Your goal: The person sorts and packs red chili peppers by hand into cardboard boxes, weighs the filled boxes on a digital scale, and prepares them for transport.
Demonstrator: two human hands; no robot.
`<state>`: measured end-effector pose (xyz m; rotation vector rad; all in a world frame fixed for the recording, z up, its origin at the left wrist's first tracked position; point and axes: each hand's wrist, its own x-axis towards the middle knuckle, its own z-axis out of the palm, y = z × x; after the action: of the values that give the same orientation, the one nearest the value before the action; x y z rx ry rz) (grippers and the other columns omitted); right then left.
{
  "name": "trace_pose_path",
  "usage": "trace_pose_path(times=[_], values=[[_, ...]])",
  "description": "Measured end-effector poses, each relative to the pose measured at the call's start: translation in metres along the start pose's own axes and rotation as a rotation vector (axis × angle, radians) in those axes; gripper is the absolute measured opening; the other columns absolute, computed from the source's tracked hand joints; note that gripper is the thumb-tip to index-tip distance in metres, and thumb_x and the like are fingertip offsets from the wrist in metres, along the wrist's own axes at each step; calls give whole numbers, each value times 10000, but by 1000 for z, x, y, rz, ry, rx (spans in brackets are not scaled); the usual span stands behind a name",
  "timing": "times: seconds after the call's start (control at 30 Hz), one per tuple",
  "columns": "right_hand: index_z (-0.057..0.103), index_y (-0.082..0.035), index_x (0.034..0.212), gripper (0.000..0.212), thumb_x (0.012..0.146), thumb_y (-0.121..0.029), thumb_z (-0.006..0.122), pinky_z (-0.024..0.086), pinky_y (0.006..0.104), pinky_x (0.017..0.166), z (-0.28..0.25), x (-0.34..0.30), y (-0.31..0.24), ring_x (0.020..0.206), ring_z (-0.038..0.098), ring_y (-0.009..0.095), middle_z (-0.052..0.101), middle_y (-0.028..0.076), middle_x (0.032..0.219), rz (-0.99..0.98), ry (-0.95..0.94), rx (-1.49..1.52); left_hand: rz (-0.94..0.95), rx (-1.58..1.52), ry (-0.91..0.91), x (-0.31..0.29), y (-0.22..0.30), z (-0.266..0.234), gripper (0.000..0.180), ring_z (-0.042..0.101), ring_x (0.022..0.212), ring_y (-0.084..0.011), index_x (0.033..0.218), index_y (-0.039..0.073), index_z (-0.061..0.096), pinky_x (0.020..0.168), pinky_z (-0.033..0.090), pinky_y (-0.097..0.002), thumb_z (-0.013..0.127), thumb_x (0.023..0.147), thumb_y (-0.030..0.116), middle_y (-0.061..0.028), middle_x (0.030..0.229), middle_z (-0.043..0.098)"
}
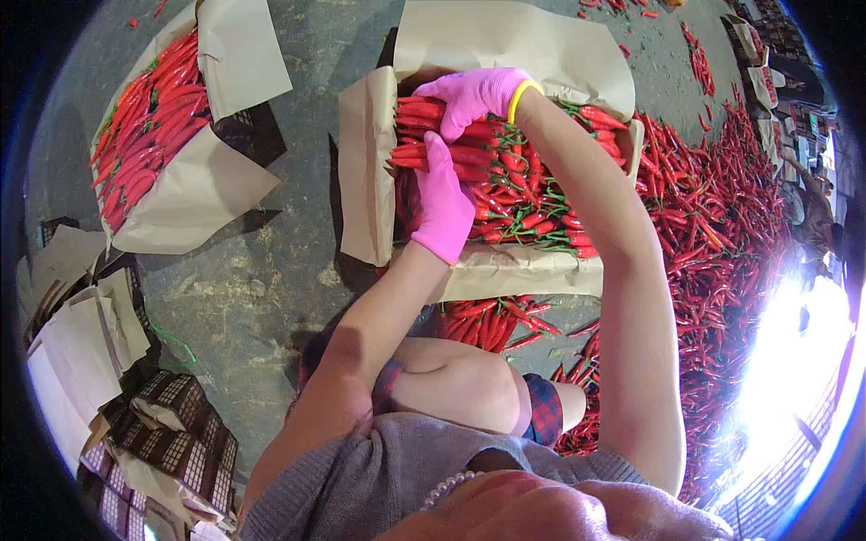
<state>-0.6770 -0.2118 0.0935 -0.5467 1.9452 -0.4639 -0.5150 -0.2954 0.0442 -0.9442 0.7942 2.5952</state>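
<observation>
Red peppers [532,180] lay in rows in a paper-lined box [365,162].
The pink-gloved left hand [445,212] and right hand [478,99] were close together around peppers at the box's left end; partly hidden fingers left each one's grip impossible to tell. A loose pepper heap [699,207] covered the floor [244,298] to the right.
</observation>
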Motion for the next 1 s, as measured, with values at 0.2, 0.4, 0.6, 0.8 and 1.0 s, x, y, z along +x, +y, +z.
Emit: trace_pose_path(times=[0.2,0.4,0.6,0.8,1.0], values=[[371,-127,1484,972,643,-379,788,411,381,1060,-19,-11,-5,1292,496,320,514,159,1409,-33,238,-223,-89,-227,0,-1,6,3,372,660,830,-171,1194,136,561,675,539,-308,570,977,438,-28,1021,665],[331,-112,1493,1056,650,-548,793,360,464,1092,10,-48,-6,1328,431,356,455,172,1440,-73,484,-252,-109,-345,-174,-1,8,-7,505,637,1025,-243,1278,109,531,899,534,-424,485,984,517,-83,1192,639],[248,-140,1528,1187,590,-609,803,293,565,1111,77,-50,18,1390,290,430,290,178,1531,-154,772,-464,-221,-268,-95,-20,33,7,653,442,1320,-305,1431,187,398,1049,398,-532,402,915,587,-101,1466,423],[256,-166,1528,1214,540,-585,824,300,568,1103,85,-40,42,1397,284,410,279,168,1541,-224,843,-424,-221,-160,40,-35,28,0,655,472,1279,-320,1414,161,350,1062,380,-553,500,911,553,-124,1442,411],[297,-200,1508,1178,536,-615,818,279,579,1093,74,-46,28,1388,304,380,301,155,1534,-201,792,-458,-220,-317,71,-44,29,-7,575,416,1274,-274,1354,153,388,1023,426,-525,553,914,484,-137,1379,414]])
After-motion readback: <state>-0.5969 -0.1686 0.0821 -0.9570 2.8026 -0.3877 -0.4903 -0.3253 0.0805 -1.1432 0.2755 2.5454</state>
